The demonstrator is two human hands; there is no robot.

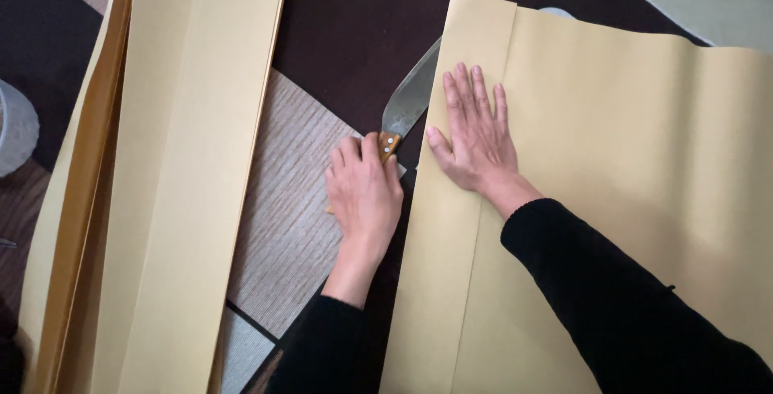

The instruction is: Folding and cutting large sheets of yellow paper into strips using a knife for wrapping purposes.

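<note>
Yellow paper sheet [628,169], folded along its left edge, lies on the dark floor [354,16]. The right hand [475,132] presses flat on the fold, fingers spread. The left hand [362,189] is clamped on the wooden handle of a knife [409,100], whose blade slips under the fold. Cut paper strips [169,160] are stacked at the floor's left edge.

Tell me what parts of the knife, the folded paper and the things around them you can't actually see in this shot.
Head view only:
- Knife: blade tip hidden under the folded paper; most of the handle covered by the left hand.
- Folded paper: right and bottom edges cut off by the frame; the right hand covers part of the fold.
- Paper strips: both ends cut off.
- Pale grey object: cut off at the left edge, unidentifiable.
</note>
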